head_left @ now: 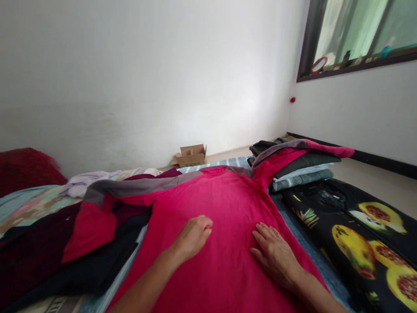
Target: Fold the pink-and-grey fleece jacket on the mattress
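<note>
A bright pink shirt point(224, 204) with grey shoulder panels lies spread flat in front of me. Its right sleeve drapes over a stack of folded clothes point(302, 171). My left hand point(193, 237) rests on the middle of the shirt with the fingers curled under, nothing visibly in them. My right hand point(275, 254) lies flat on the shirt near its right edge, fingers stretched out and together.
A heap of loose dark and pale garments point(65, 226) lies at the left. A black cloth with fruit print point(368, 243) lies at the right. A small open cardboard box point(192, 155) stands by the white wall. A window point(358, 34) is at the upper right.
</note>
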`<state>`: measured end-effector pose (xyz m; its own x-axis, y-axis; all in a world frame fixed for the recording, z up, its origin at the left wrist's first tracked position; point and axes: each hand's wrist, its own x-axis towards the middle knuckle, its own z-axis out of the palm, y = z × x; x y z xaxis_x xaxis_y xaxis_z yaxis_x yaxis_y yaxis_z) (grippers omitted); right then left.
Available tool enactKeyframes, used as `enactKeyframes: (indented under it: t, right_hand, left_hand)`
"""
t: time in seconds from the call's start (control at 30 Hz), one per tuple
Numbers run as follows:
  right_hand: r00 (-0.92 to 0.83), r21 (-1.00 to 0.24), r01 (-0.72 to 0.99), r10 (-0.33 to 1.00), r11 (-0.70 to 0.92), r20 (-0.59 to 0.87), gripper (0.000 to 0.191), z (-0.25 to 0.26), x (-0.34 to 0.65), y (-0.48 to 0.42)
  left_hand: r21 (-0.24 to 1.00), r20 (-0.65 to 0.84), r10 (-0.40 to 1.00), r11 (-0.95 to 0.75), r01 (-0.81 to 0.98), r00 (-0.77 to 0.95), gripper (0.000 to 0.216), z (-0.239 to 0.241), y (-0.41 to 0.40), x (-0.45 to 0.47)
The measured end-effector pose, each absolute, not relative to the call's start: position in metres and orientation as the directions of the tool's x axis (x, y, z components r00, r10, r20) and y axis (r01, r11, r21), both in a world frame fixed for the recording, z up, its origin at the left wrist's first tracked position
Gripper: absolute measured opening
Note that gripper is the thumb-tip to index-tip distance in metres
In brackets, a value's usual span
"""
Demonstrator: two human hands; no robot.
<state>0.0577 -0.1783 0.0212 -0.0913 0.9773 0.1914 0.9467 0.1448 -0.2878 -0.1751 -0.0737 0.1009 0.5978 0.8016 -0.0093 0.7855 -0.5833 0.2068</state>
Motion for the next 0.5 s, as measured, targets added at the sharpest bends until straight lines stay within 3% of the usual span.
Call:
enactKeyframes:
  t: [0.1, 0.3, 0.5]
  right_hand:
    - [-0.09, -0.292, 0.944, 0.97, 0.155, 0.224, 0.04, 0.016, 0.056, -0.18]
    - [-0.096, -0.336, 0.922, 0.953, 0.194, 0.287, 0.039, 0.011, 0.062, -0.177]
    - [-0.089, -0.371, 0.903, 0.939, 0.216, 0.331, 0.038, 0.004, 0.064, -0.175]
  left_hand:
    - [0.388, 0.116, 0.827, -0.547, 0.742, 0.549, 0.015, 0.08, -0.036, -0.103]
    - [0.443, 0.169, 0.912, -0.41, 0.797, 0.375, 0.013, 0.035, 0.014, -0.035]
    - [0.476, 0.232, 0.884, -0.467, 0.745, 0.405, 0.01, 0.015, 0.019, -0.033]
